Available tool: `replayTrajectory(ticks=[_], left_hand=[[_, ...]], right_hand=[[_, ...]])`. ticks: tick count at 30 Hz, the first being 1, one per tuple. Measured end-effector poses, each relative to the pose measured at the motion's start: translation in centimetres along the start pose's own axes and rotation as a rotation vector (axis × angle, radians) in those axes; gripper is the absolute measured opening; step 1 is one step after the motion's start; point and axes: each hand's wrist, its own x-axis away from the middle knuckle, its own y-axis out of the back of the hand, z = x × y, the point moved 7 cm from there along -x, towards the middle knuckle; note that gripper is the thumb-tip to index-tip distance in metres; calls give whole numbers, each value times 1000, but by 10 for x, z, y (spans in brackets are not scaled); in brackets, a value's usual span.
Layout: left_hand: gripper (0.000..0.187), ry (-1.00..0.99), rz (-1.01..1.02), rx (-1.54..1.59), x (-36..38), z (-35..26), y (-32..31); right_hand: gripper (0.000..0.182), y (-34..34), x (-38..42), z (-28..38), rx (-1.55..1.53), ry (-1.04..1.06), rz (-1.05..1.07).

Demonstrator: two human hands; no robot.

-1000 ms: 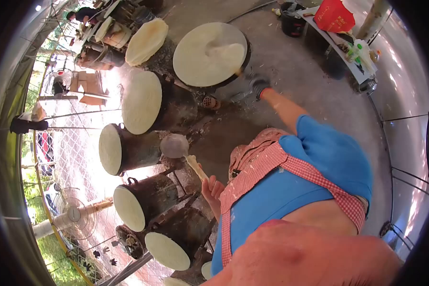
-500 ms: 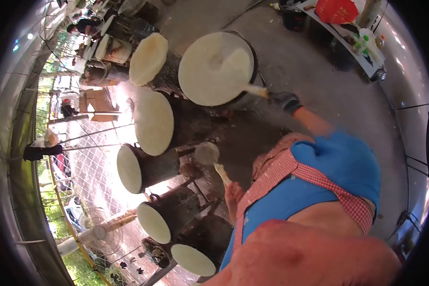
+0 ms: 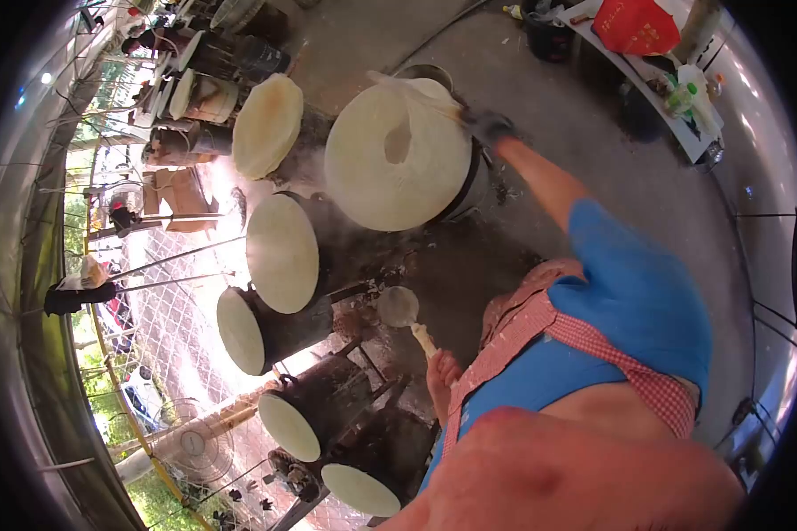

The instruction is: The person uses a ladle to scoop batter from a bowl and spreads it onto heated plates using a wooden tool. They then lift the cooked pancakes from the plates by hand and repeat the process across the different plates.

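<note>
At the far rim of the big steamer drum, a thin sheet has been lifted — clamped in the gloved right hand; the left hand stays closed on a ladle.

The person's right arm stretches straight out toward eleven o'clock from the blue-sleeved shoulder, elbow nearly locked. Its right hand, in a dark glove, sits at the far end of the reach with fingers pinched together. The left hand stays low and close to the body near seven o'clock, bare, fingers curled shut in a grip, the wrist tucked beside the waist.
</note>
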Motion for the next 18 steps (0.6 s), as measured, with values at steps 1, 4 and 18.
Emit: replayTrajectory(ticks=[1, 4, 18], left_hand=[[31, -22, -57, 91, -5, 6, -7], [32, -61, -150, -153, 19, -5, 11], [29, -110, -12, 199, 40, -35, 28]], right_hand=[[52, -15, -46, 8, 67, -83, 75], [46, -6, -23, 8, -327, -120, 143], [66, -93, 62, -106, -665, -442, 325]])
